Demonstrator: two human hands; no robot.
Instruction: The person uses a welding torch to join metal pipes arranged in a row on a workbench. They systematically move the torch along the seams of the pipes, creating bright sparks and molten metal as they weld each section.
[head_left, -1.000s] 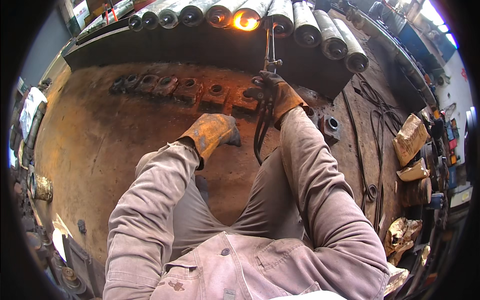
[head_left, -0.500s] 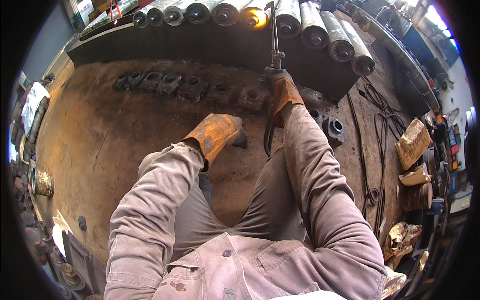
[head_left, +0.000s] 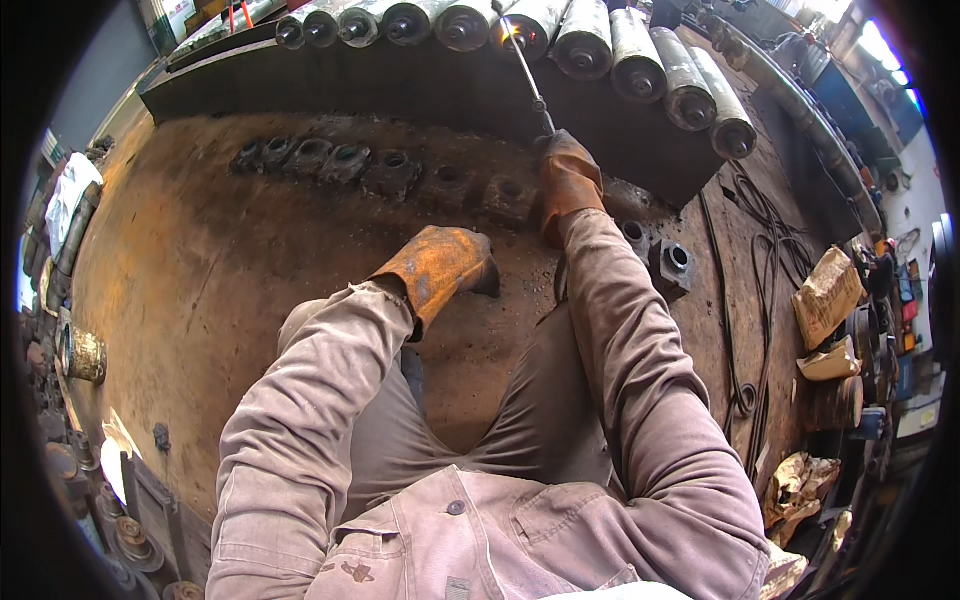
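Observation:
My right hand [head_left: 572, 185], in an orange-brown work glove with dark fingers, is closed round a gas torch [head_left: 536, 95]. The torch reaches away from me, tilted to the left, with its tip at the end of a grey metal roller [head_left: 526, 30] where a small orange glow shows. My left hand [head_left: 440, 265], in a matching glove, is curled above my legs, apart from the rollers. Nothing sticks out of it; its palm side is hidden. Beyond the hands, several dark blocks with round holes [head_left: 395, 175] lie in a row on the rusty surface.
Several more rollers [head_left: 640, 70] lie side by side on a dark raised stand [head_left: 330, 85]. Two nut-like blocks [head_left: 672, 262] sit right of my right forearm. Hoses [head_left: 765, 250] coil at the right, near brown paper [head_left: 828, 295]. A round can [head_left: 84, 355] stands at the left.
The torch has swung from nearly straight ahead to a leftward tilt, its tip moving left. The orange glow at the roller end is smaller. My left hand has stayed almost still.

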